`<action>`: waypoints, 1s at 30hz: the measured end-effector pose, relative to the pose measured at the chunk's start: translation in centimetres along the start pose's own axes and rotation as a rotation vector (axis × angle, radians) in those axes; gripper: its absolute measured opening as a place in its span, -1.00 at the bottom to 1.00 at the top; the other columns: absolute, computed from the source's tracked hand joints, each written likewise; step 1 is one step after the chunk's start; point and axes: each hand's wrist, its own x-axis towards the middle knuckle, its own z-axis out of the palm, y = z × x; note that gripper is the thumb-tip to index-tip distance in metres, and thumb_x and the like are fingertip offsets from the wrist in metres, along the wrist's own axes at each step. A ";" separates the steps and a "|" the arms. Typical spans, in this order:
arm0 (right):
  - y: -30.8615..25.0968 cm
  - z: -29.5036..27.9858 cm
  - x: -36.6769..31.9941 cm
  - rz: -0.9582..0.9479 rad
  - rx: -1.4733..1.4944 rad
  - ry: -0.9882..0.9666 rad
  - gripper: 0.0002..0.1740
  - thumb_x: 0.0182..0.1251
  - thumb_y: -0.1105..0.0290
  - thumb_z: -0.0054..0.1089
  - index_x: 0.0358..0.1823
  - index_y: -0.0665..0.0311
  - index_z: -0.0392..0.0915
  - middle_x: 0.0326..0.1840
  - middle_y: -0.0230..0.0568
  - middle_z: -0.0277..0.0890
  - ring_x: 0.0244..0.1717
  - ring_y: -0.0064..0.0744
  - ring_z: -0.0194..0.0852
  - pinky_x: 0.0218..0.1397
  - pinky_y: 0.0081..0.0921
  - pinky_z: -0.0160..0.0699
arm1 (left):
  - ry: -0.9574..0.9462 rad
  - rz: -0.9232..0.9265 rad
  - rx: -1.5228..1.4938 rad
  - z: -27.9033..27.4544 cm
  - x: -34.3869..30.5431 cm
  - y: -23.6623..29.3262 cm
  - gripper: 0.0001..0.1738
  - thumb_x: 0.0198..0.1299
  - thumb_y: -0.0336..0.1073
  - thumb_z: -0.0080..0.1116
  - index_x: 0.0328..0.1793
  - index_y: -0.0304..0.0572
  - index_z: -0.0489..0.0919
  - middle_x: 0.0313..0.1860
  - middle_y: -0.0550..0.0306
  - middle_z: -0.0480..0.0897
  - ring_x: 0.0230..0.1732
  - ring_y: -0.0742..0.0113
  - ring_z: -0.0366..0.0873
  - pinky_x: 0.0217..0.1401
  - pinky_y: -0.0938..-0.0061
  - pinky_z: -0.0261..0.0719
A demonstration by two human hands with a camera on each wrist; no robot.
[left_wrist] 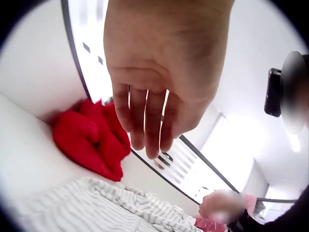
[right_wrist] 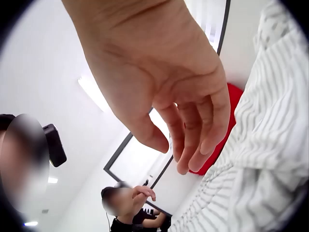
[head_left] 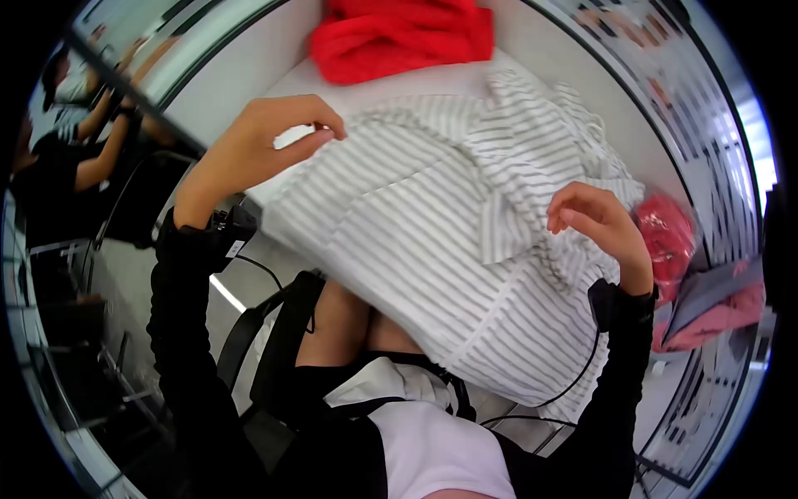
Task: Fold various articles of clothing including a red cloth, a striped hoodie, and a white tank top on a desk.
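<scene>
A white garment with grey stripes [head_left: 399, 200] lies spread over the white table, with bunched folds and thin white cords at its far right. My left hand [head_left: 270, 137] hovers at the garment's far left edge, thumb and fingers a little apart. In the left wrist view its fingers [left_wrist: 152, 121] hang fairly straight with nothing between them. My right hand [head_left: 600, 220] is over the bunched right part of the garment. Loosely bent, empty fingers [right_wrist: 192, 130] show in the right wrist view, beside the striped cloth [right_wrist: 270, 121].
A red folded cloth [head_left: 399, 37] sits at the back of the table against the white partition [head_left: 565, 50]. To the right are a red item in clear plastic [head_left: 665, 237] and a pink and grey cloth [head_left: 719, 308]. Other people [head_left: 79, 150] sit at the far left. Cables run from both wrists.
</scene>
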 end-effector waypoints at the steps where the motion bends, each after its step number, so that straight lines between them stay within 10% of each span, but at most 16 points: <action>1: -0.4 0.7 1.7 -0.013 -0.006 -0.068 -0.88 0.30 0.53 -0.01 -0.19 0.40 0.47 -0.32 -0.27 0.51 -0.26 -0.56 0.48 -0.16 -0.61 0.44 | 0.000 -0.083 -0.052 -0.9 -2.1 -0.1 -0.90 0.10 -0.49 0.09 -0.25 -0.32 0.54 -0.31 0.08 0.59 -0.24 0.30 0.55 -0.09 0.49 0.47; 11: -5.6 12.1 16.9 0.055 -0.216 -0.301 -0.85 0.29 0.47 -0.01 -0.23 0.41 0.49 -0.39 -0.25 0.54 -0.35 -0.58 0.48 -0.22 -0.64 0.47 | 0.058 -0.643 -0.584 -5.1 -27.6 -14.5 -0.79 0.27 -0.31 -0.03 -0.19 -0.30 0.56 -0.27 0.19 0.60 -0.22 0.49 0.49 -0.03 0.59 0.42; 14: -4.6 14.7 19.1 0.150 -0.248 -0.295 -0.84 0.31 0.46 0.00 -0.22 0.42 0.48 -0.40 -0.26 0.53 -0.37 -0.57 0.48 -0.24 -0.64 0.48 | 0.453 -0.796 -0.736 -2.2 -36.8 -23.5 -0.76 0.32 -0.29 -0.10 -0.08 -0.25 0.53 -0.18 0.18 0.60 -0.15 0.47 0.51 0.05 0.58 0.42; 20: -3.0 14.7 21.8 0.374 -0.284 -0.117 -0.82 0.35 0.39 -0.06 -0.33 0.37 0.42 -0.61 -0.26 0.42 -0.58 -0.48 0.46 -0.48 -0.59 0.44 | 1.058 -1.327 -0.772 15.8 -58.3 -32.3 -0.68 0.31 -0.10 -0.09 -0.04 -0.13 0.55 -0.24 0.26 0.63 -0.26 0.52 0.53 -0.21 0.64 0.44; 28: 2.0 7.5 20.8 0.461 -0.025 0.050 -0.64 0.44 0.28 -0.17 -0.53 0.31 0.32 -0.73 -0.14 0.37 -0.85 -0.29 0.34 -0.83 -0.44 0.35 | 0.844 -1.972 -1.038 41.1 -70.6 -21.7 -0.75 0.17 -0.19 -0.03 -0.17 -0.15 0.55 -0.43 0.15 0.55 -0.46 0.38 0.50 -0.48 0.47 0.44; 30: 2.4 5.4 19.3 0.450 -0.080 0.013 -0.62 0.44 0.23 -0.18 -0.54 0.29 0.30 -0.80 -0.13 0.34 -0.89 -0.27 0.30 -0.87 -0.42 0.32 | 0.424 -1.663 -0.546 49.3 -75.8 -20.6 -0.76 0.15 -0.28 -0.03 -0.11 -0.16 0.55 -0.33 0.00 0.58 -0.34 0.13 0.53 -0.26 0.26 0.48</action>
